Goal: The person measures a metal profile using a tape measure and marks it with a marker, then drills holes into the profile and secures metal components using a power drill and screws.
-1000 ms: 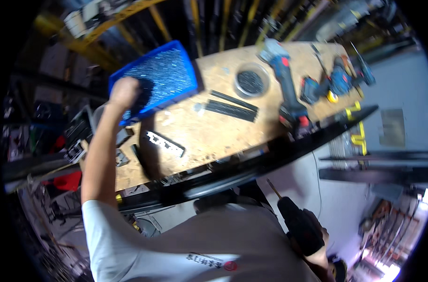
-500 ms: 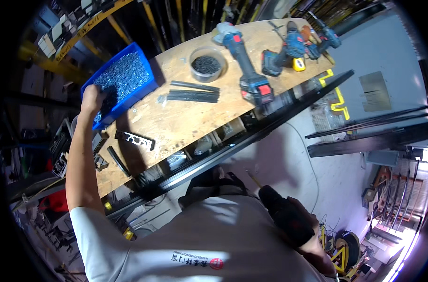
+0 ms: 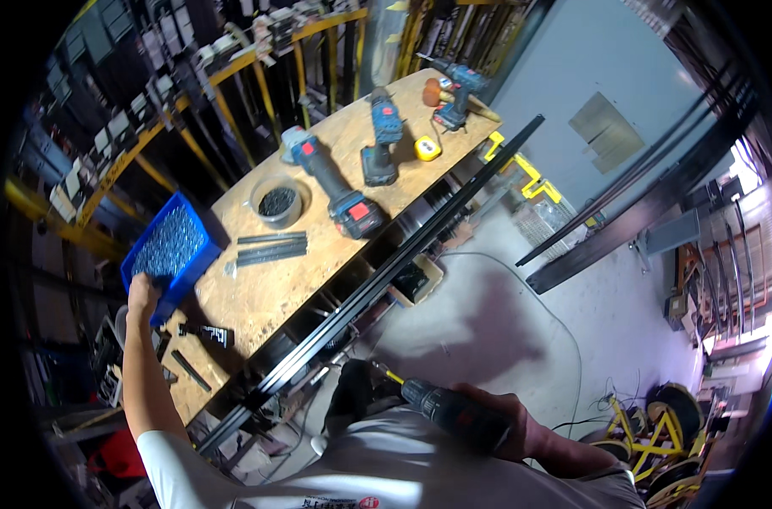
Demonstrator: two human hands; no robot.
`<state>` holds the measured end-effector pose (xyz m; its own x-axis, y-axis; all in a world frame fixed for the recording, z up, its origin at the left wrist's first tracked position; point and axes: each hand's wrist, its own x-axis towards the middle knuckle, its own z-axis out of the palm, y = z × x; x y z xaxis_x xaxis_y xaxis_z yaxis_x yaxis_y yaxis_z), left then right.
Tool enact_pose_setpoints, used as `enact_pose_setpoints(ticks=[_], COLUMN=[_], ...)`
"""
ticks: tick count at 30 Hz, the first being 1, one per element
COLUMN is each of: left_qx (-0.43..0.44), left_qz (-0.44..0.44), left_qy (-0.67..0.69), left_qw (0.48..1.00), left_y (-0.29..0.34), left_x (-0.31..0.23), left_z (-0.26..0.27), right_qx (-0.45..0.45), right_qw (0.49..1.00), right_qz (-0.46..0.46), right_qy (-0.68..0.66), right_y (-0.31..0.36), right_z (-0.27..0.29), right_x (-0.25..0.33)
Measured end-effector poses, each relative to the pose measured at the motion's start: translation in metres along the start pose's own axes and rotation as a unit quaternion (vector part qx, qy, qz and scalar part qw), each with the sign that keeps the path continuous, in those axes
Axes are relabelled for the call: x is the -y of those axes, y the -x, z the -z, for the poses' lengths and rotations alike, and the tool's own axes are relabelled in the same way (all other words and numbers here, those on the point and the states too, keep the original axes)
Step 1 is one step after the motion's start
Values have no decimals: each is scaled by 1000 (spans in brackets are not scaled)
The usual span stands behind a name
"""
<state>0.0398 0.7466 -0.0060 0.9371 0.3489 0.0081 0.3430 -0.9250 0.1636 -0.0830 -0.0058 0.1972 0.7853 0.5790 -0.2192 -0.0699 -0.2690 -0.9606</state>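
At the far left corner of the wooden workbench (image 3: 259,288), a blue plastic bin (image 3: 187,276) is filled with small shiny screws (image 3: 170,242). My left hand (image 3: 145,294) reaches over its near edge into the screws; the fingertips are in shadow and hidden. Held low in front of my body, a dark cordless drill (image 3: 449,414) is in the grip of my right hand (image 3: 509,424). Its long bit with a yellow section (image 3: 392,375) points up and left. Between me and the bench runs a long black metal profile (image 3: 309,343).
On the bench are a round tub (image 3: 277,219) of black screws, short black strips (image 3: 271,248), an angle grinder (image 3: 331,182), a cordless drill (image 3: 384,127), a second drill (image 3: 458,102) and a yellow tape measure (image 3: 427,148). Cable reels (image 3: 670,424) stand at the lower right.
The whole view has shifted, so the bench appears lower and further left. My right hand has brought the drill leftward, its bit now pointing more to the left. My left hand stays in the bin.
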Motion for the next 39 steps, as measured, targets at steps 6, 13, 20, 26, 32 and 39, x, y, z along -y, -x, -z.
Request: enact_pose_setpoints(ticks=[6,13,20,26,32,39], left_qx=[-15,22,-137,-112,132,145], left_qz=[16,29,-40,91,298,378], left_qy=[-61,-74,-55,408,717,890], left_qw=[998,997,988,902,616,207], left_y=[-14,-22,-21,92,265,401], left_x=[5,-36,-29,-146,-277,-315], left_z=[1,17,35,112,100,39], right_qx=[-27,-58,-48,4,116,251], right_qw=[999,998,998,998,978,933], right_qz=[-22,-1,30,58,135,233], right_qy=[31,30,-8,30,107,109], right_y=[7,14,8,-9,-30,-53], right_z=[-3,-16,-14,-16,-19,-55], right_x=[13,14,8,15,-19,-21])
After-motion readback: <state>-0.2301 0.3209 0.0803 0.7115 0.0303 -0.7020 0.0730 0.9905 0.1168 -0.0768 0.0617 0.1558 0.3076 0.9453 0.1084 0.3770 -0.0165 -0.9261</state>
